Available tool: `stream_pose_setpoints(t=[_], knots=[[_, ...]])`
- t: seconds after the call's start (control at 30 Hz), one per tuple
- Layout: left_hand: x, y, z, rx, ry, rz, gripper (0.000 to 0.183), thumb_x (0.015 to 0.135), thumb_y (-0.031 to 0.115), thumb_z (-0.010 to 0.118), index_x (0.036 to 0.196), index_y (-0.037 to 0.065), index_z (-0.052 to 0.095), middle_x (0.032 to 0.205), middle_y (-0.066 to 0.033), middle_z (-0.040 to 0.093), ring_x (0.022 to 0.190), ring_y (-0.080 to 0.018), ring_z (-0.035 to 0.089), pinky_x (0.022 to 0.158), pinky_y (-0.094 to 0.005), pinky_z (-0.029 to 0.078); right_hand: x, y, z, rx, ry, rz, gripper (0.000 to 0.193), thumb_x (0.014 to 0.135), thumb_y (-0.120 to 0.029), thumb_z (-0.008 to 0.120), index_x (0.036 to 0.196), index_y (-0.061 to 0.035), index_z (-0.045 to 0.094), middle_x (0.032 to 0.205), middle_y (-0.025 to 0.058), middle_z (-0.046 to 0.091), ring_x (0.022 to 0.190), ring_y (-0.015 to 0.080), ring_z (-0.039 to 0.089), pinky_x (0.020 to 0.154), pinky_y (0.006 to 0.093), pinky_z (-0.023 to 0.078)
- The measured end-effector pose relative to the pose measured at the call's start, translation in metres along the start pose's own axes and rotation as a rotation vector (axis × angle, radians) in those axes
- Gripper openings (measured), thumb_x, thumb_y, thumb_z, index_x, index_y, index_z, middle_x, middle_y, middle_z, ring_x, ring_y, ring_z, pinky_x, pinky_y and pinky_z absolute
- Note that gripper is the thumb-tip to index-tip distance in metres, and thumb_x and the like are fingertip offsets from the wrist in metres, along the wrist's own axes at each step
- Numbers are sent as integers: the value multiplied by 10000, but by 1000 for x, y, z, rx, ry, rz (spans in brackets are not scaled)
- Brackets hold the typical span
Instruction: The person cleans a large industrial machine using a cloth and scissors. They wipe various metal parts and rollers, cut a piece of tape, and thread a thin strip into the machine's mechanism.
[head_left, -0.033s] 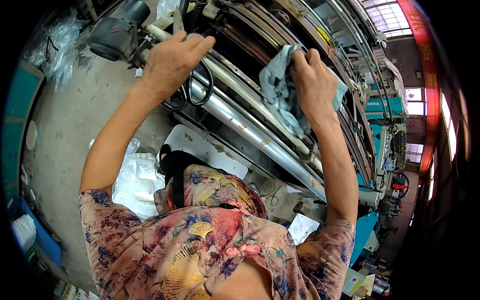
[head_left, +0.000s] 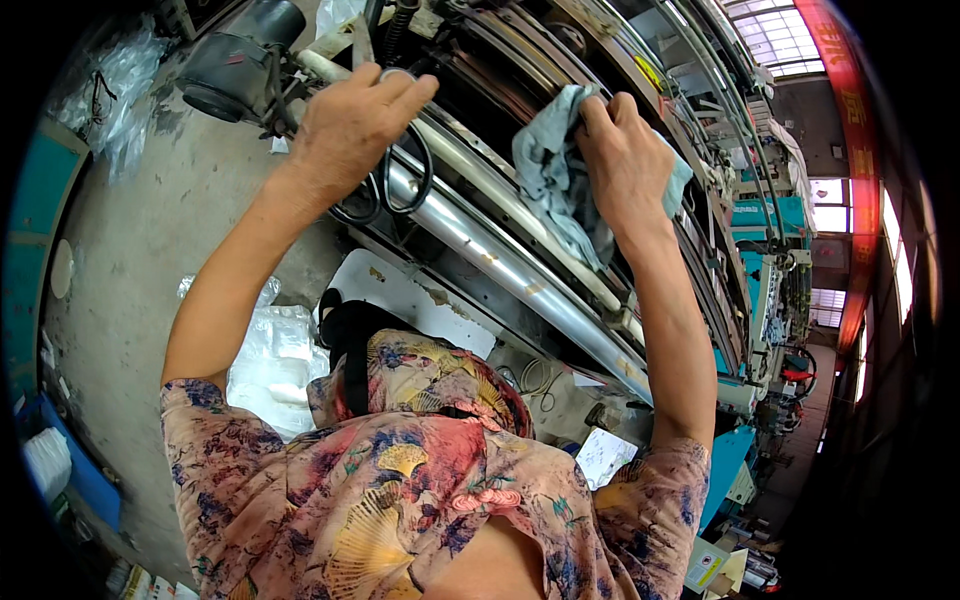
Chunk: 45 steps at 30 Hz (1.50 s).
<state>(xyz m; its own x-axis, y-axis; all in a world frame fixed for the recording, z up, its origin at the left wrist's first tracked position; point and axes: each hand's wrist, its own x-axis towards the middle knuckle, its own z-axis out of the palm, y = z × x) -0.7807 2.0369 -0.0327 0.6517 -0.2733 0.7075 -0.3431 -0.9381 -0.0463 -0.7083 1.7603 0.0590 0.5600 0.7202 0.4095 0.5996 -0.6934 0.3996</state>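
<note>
My left hand is closed on a pair of scissors with black loop handles. The loops hang below the fingers and the metal blades point up past the knuckles. Bunched in my right hand is a grey-blue cloth, pinched near its top. The cloth drapes over the rails of a long machine, and its lower end hangs by a pale bar. Beneath both hands runs a shiny metal roller with brownish marks.
A dark motor sits at the machine's left end. Clear plastic bundles lie on the floor by my leg. A white board stands under the roller. More teal machinery extends to the right, below a red banner.
My left hand and the scissors have shifted slightly right. My right hand and the cloth have moved slightly up and left. Both grips are unchanged.
</note>
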Motion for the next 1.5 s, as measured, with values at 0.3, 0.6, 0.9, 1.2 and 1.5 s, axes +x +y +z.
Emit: stream_pose_setpoints(t=[0.3,0.6,0.9,1.2,1.5], knots=[[5,-2,-12,-90,-10,-22,413,827,82,598,1237,86,651,890,-19,568,829,-187,573,678,-286,529,87,-52,20,23,-13,22,196,870,-183,704,1009,-142,573,937,73,589,792,306,676,609,447,504],[8,-8,-9,-117,-39,-3,416,824,86,597,1237,86,650,884,-16,571,822,-186,569,667,-293,526,67,-34,21,61,133,8,154,903,-222,702,989,-151,596,871,58,582,728,272,659,575,399,507],[11,-10,-11,-178,-48,-1,432,812,74,593,1241,76,644,876,-22,568,814,-192,565,666,-307,522,15,-8,8,28,88,-21,110,844,-120,653,933,-126,589,870,65,547,716,245,614,581,375,479],[13,-8,-14,-221,-143,-28,377,846,62,665,1220,112,651,848,-47,587,792,-224,583,670,-350,507,101,-61,44,149,273,-39,108,788,-121,643,864,-121,567,808,94,538,700,257,632,568,383,506],[13,-10,-1,-208,-134,10,412,880,59,713,1287,99,655,1043,-85,703,861,-289,626,749,-381,513,-47,22,26,77,359,66,109,768,-110,656,849,-138,589,810,54,539,694,204,595,585,332,468]])
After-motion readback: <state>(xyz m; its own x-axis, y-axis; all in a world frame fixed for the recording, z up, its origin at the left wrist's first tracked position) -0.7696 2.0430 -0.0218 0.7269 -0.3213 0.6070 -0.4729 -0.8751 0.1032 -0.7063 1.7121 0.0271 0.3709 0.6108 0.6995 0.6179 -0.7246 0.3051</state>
